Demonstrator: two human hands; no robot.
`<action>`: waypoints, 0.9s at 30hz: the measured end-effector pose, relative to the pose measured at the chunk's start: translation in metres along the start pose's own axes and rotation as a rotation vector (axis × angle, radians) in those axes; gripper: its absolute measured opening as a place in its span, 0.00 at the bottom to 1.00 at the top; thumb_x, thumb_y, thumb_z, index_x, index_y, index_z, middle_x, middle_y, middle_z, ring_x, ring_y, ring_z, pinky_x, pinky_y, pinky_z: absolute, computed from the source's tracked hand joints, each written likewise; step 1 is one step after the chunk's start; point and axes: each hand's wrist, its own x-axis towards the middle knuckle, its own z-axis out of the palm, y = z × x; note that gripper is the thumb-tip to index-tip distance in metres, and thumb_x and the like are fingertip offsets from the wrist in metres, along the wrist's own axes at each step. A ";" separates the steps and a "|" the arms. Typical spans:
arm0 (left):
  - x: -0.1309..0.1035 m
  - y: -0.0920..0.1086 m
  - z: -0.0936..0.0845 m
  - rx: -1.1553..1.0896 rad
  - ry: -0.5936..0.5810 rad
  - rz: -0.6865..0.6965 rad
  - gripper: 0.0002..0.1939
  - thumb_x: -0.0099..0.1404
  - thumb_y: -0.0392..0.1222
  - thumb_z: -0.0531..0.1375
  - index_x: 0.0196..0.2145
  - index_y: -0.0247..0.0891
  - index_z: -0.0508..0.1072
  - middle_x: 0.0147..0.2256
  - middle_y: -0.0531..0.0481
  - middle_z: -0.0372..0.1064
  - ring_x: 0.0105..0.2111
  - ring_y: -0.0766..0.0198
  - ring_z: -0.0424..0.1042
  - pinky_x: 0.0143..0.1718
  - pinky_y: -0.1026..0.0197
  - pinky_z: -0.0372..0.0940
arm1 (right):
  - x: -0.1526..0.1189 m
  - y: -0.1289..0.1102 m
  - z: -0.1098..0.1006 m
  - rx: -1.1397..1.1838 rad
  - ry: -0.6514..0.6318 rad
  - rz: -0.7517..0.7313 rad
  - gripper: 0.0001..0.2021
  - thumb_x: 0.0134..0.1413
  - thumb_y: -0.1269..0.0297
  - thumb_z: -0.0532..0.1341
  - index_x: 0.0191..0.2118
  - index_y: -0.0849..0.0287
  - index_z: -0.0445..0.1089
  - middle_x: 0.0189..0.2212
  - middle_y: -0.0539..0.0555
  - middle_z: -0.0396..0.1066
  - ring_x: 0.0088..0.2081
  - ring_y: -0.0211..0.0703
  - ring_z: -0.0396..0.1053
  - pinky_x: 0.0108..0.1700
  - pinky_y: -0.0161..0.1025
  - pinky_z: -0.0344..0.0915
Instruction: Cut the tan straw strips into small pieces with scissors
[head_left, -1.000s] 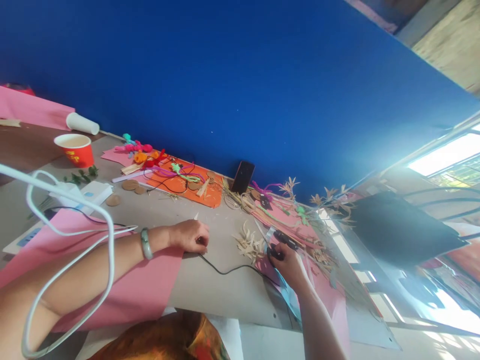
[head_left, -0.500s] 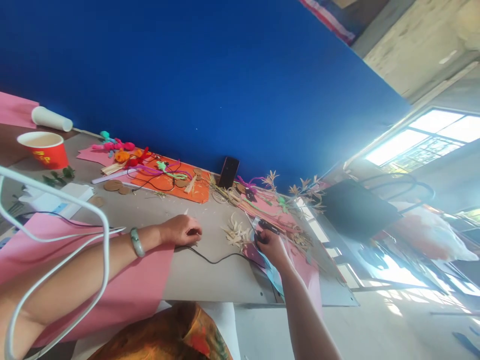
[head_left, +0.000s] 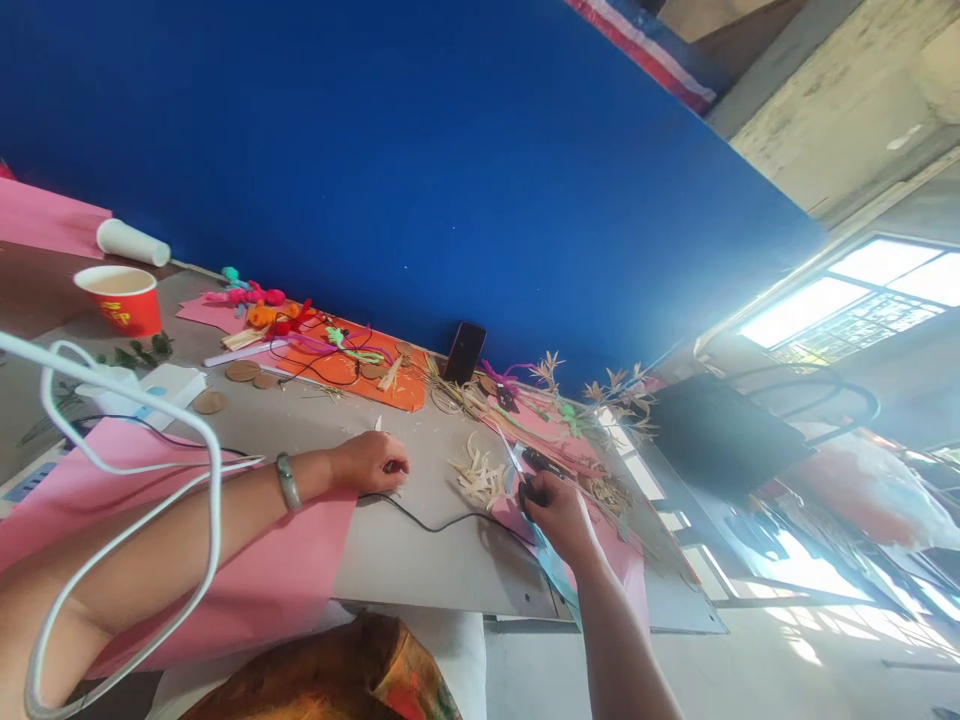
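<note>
My left hand [head_left: 369, 468] rests on the grey table [head_left: 420, 570] beside the edge of a pink sheet [head_left: 285, 570]. Its fingers are curled together, and what they hold, if anything, is hidden. A small pale tip [head_left: 378, 424] shows just behind the knuckles; whether it is held I cannot tell. On the right, my right hand [head_left: 562, 515] is closed around the black handles of a pair of scissors [head_left: 513, 455], blades pointing away from me. Curly pale strips, like dried husk [head_left: 480, 475], lie in a pile between my hands. A light-blue item [head_left: 553, 565] lies under my right wrist.
A white cable [head_left: 216, 500] loops over my left forearm. A black cord [head_left: 435, 526] crosses the table. Behind stand a phone [head_left: 465, 352], an orange sheet [head_left: 405, 392] with craft pieces, and a red paper cup [head_left: 127, 305]. A blue panel [head_left: 375, 170] rises at the back.
The whole view has shifted slightly, so things sit a little further right and lower. Both hands keep nearly the same pose, and the scissors stay in my right hand.
</note>
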 end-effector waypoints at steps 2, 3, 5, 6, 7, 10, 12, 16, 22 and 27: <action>-0.001 0.000 0.001 -0.029 0.004 -0.003 0.07 0.56 0.36 0.58 0.30 0.37 0.77 0.26 0.50 0.72 0.27 0.66 0.66 0.30 0.67 0.56 | -0.001 -0.005 0.002 0.140 -0.042 0.018 0.14 0.38 0.61 0.64 0.18 0.56 0.56 0.15 0.45 0.58 0.20 0.33 0.54 0.23 0.33 0.50; -0.001 -0.001 0.002 -0.042 0.003 -0.011 0.07 0.56 0.37 0.58 0.30 0.37 0.77 0.26 0.50 0.72 0.27 0.66 0.65 0.30 0.67 0.56 | -0.001 -0.008 0.004 0.221 -0.070 0.031 0.14 0.38 0.60 0.65 0.19 0.56 0.57 0.16 0.46 0.61 0.21 0.34 0.57 0.23 0.33 0.53; -0.001 0.000 0.002 -0.062 0.006 -0.046 0.07 0.56 0.38 0.59 0.31 0.37 0.77 0.26 0.51 0.72 0.26 0.67 0.65 0.30 0.67 0.56 | -0.001 -0.017 0.011 0.382 -0.126 0.064 0.14 0.37 0.61 0.67 0.20 0.57 0.59 0.19 0.49 0.67 0.22 0.37 0.62 0.25 0.34 0.57; -0.001 0.000 0.002 -0.070 0.008 -0.069 0.07 0.57 0.38 0.59 0.31 0.37 0.77 0.26 0.51 0.72 0.26 0.67 0.65 0.30 0.67 0.56 | 0.000 -0.022 0.016 0.461 -0.147 0.077 0.14 0.36 0.62 0.68 0.20 0.57 0.60 0.19 0.49 0.68 0.23 0.38 0.64 0.26 0.35 0.58; 0.000 0.002 0.002 -0.078 0.012 -0.093 0.08 0.57 0.39 0.58 0.31 0.37 0.77 0.25 0.51 0.71 0.26 0.67 0.65 0.30 0.67 0.56 | 0.001 -0.028 0.021 0.538 -0.171 0.090 0.14 0.35 0.63 0.68 0.20 0.57 0.60 0.19 0.49 0.69 0.23 0.37 0.65 0.26 0.35 0.59; 0.002 0.009 -0.001 -0.128 0.041 -0.136 0.09 0.58 0.41 0.59 0.33 0.35 0.77 0.27 0.50 0.73 0.28 0.66 0.67 0.33 0.66 0.58 | 0.005 -0.046 0.042 0.733 -0.254 0.105 0.14 0.32 0.67 0.68 0.20 0.57 0.60 0.17 0.46 0.67 0.21 0.35 0.64 0.26 0.34 0.58; 0.004 0.016 -0.005 -0.204 0.088 -0.140 0.13 0.56 0.46 0.62 0.35 0.35 0.77 0.32 0.48 0.75 0.33 0.63 0.70 0.37 0.65 0.59 | 0.010 -0.057 0.056 0.797 -0.308 0.102 0.13 0.32 0.68 0.68 0.19 0.57 0.60 0.16 0.45 0.66 0.20 0.35 0.64 0.25 0.33 0.56; 0.005 0.025 -0.008 -0.508 0.138 -0.234 0.20 0.64 0.52 0.54 0.36 0.33 0.77 0.35 0.45 0.75 0.37 0.61 0.70 0.37 0.64 0.62 | 0.024 -0.071 0.081 0.813 -0.353 0.113 0.11 0.33 0.68 0.67 0.20 0.58 0.61 0.18 0.46 0.69 0.21 0.35 0.65 0.25 0.33 0.56; 0.009 0.019 -0.001 -0.646 0.308 -0.341 0.18 0.54 0.51 0.64 0.37 0.34 0.76 0.36 0.45 0.75 0.38 0.59 0.71 0.39 0.62 0.63 | 0.042 -0.081 0.102 0.932 -0.373 0.177 0.12 0.34 0.66 0.68 0.20 0.58 0.61 0.18 0.45 0.66 0.20 0.33 0.61 0.25 0.33 0.54; 0.013 0.015 0.000 -0.691 0.422 -0.423 0.12 0.55 0.46 0.64 0.30 0.33 0.76 0.29 0.47 0.75 0.30 0.63 0.71 0.34 0.63 0.63 | 0.041 -0.085 0.111 0.994 -0.369 0.248 0.13 0.32 0.66 0.69 0.22 0.58 0.62 0.18 0.46 0.67 0.21 0.34 0.60 0.25 0.34 0.52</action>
